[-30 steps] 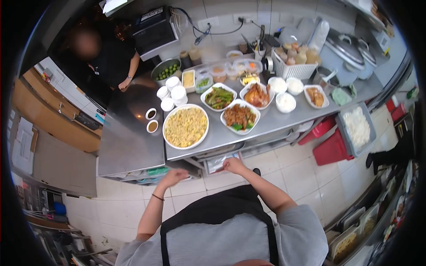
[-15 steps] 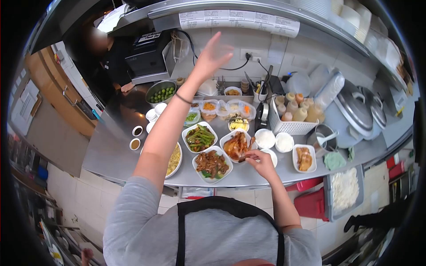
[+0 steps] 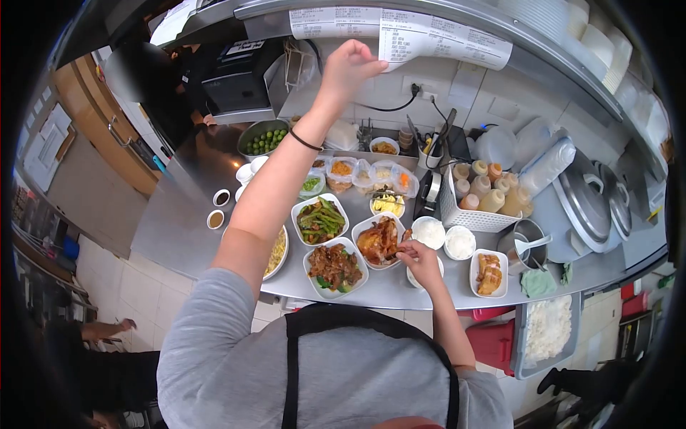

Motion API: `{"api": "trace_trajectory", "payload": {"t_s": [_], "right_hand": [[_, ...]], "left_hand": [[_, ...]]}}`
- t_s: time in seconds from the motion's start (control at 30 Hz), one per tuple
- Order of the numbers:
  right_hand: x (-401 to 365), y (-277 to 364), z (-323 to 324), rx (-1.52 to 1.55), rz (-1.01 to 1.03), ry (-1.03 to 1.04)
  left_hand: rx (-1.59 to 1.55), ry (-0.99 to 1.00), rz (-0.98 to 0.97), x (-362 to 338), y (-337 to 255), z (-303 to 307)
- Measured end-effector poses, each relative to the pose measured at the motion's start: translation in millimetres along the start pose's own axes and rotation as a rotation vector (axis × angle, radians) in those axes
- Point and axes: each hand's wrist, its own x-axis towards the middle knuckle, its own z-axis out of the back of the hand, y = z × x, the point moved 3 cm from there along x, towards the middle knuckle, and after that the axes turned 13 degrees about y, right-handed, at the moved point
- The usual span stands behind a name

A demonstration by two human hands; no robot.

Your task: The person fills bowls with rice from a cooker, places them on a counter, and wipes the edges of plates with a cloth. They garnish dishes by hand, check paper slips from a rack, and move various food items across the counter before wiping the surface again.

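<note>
My left hand [image 3: 350,70] is raised to the shelf rail, thumb and fingers pinched on the lower corner of a printed order receipt [image 3: 407,43], which bends out from the wall. Low on the right, my right hand [image 3: 421,263] is closed at the edge of a white bowl of roast chicken [image 3: 377,242]; what its fingertips hold is hidden. Beside that bowl stand a square bowl of green beans [image 3: 319,220] and a bowl of sliced meat with greens [image 3: 334,268]. Small bowls of white rice [image 3: 429,232] sit right of the chicken.
A white basket [image 3: 479,218] of sauce bottles stands behind the rice. Sliced meat fills a small dish [image 3: 489,275] by a green cloth [image 3: 537,282]. Noodles [image 3: 277,256] lie partly under my left arm. A rice tub [image 3: 547,336] is below the counter; other people are nearby.
My left hand has gone from spread fingers to a pinch on the receipt, whose corner now hangs outward. My right hand stays by the chicken. Another person's arm appears at lower left.
</note>
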Motion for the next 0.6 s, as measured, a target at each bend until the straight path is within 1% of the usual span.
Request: {"api": "trace_trajectory", "payload": {"t_s": [0.07,0.2,0.27,0.3,0.33,0.37,0.4,0.43,0.5,0.57,0.6], "right_hand": [[5,6,-6,-0.021,0.021,-0.007],[11,18,-16,-0.098,0.046,-0.013],[13,15,-15,-0.135,0.036,-0.034],[13,12,-14,-0.173,0.031,-0.058],[12,12,-9,-0.147,0.053,-0.120],[9,11,-3,-0.075,0.029,-0.171],[8,-3,5,-0.146,0.030,-0.245],[4,-1,18,-0.100,-0.021,-0.294],[-3,-13,40,-0.037,-0.006,-0.414],[-9,-20,57,0.040,-0.007,-0.467],[-13,-18,64,-0.038,-0.038,-0.485]], "left_hand": [[-0.143,0.049,0.006,-1,-3,-2],[-0.161,0.060,0.061,-4,-6,0],[-0.171,0.081,0.016,-2,-1,2],[-0.149,0.074,0.027,-2,-2,2],[-0.141,0.066,-0.017,2,7,6],[-0.124,0.038,-0.002,4,13,7],[-0.110,0.009,0.018,2,16,6],[-0.142,0.023,0.044,-2,14,3],[-0.163,0.044,0.059,-4,12,3],[-0.135,0.039,0.082,-14,10,3],[-0.119,0.035,0.099,-21,13,4]]}}
